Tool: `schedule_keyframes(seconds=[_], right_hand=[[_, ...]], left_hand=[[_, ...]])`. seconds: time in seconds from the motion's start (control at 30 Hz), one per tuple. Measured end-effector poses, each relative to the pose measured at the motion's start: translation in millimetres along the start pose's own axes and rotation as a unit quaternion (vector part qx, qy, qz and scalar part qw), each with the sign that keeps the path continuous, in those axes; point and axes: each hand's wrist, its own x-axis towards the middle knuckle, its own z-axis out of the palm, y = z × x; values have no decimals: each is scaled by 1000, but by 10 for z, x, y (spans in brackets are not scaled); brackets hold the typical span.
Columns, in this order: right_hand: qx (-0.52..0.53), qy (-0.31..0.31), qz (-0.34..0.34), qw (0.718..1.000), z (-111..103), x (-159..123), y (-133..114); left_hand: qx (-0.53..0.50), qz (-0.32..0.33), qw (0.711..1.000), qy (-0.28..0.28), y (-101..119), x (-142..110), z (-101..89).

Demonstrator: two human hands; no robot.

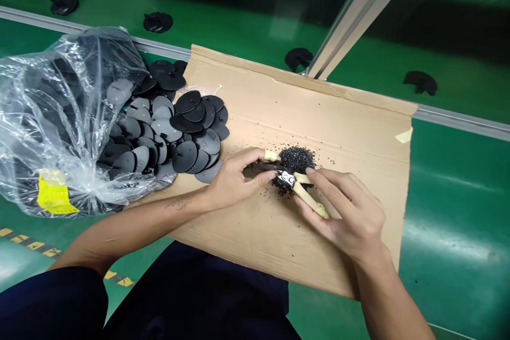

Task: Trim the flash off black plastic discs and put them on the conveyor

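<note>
As the left hand (235, 178) is pinching a black disc (263, 168) above cardboard (247, 234), the right hand (350, 212) is gripping pliers (313, 199) at the disc's edge, beside black bits (298, 159).

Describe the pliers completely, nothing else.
The pliers have a shiny, silver-coloured metal head with two round pivots side by side, and two pale yellow, plastic-looking handles, smudged near one end. The right hand holds them at a slant with the handles spread, above the heap of black granules. The head points towards the left hand, up against the black disc pinched there; whether the jaws grip it is too small to tell.
</note>
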Motion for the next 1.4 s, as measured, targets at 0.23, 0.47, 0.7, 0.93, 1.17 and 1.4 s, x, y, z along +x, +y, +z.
schedule_keyframes(seconds=[0.23, 0.47, 0.7, 0.93, 1.17, 1.4], right_hand=[[-24, 14, 0, 1000, -27, 7, 9], [102, 41, 92, 990, -41, -1, 45], [184, 14, 112, 976, -31, 46, 28], [207, -7, 125, 970, -52, 52, 24], [216, -19, 121, 969, -79, 23, 52], [201, -25, 108, 973, -80, -3, 86]], left_hand=[[35, 1, 999, 5, 16, 3, -19], [28, 56, 998, -4, 27, 37, -45], [14, 96, 995, -18, 44, 22, -52], [-4, 113, 993, -16, 53, 21, -51], [-8, 122, 992, -20, 33, 9, -45], [-3, 127, 992, -26, 25, -3, -31]])
